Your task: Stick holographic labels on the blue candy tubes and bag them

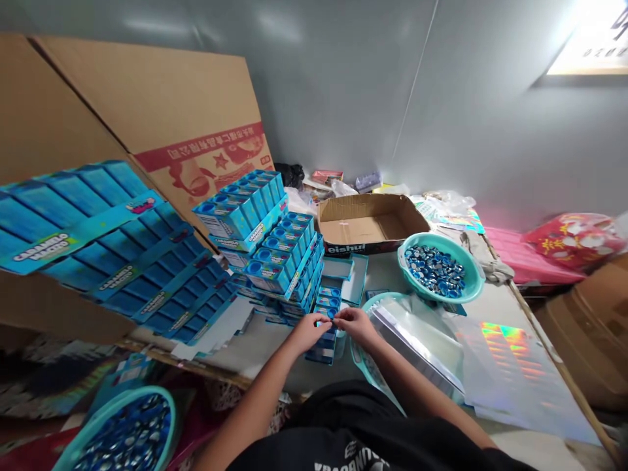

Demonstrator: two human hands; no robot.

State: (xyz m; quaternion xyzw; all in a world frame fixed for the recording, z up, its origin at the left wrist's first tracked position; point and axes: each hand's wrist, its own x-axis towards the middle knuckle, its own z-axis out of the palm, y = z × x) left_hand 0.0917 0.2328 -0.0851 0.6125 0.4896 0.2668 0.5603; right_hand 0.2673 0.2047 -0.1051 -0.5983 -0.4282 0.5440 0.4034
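My left hand (pixel 309 331) and my right hand (pixel 357 325) meet over a tray of small blue boxes (pixel 330 297) with round openings on top. The fingertips of each are pinched together almost touching, right at one of the boxes. Whatever lies between the fingers is too small to make out. Just left of the hands rises a stack of filled blue box trays (pixel 282 261), with more boxes on top. Behind the tray are empty blue trays (pixel 356 278). Clear plastic sheeting (pixel 417 333) covers most of a turquoise basin (pixel 357 356) beside my right forearm.
Another turquoise basin (pixel 477 281) holds many blue and silver round pieces. An open cardboard box (pixel 343 248) stands behind. Tall stacked trays (pixel 118 242) lean by a large carton (pixel 206 91) at left. Shiny sheets (pixel 515 373) lie at right. A third basin (pixel 171 418) sits low at left.
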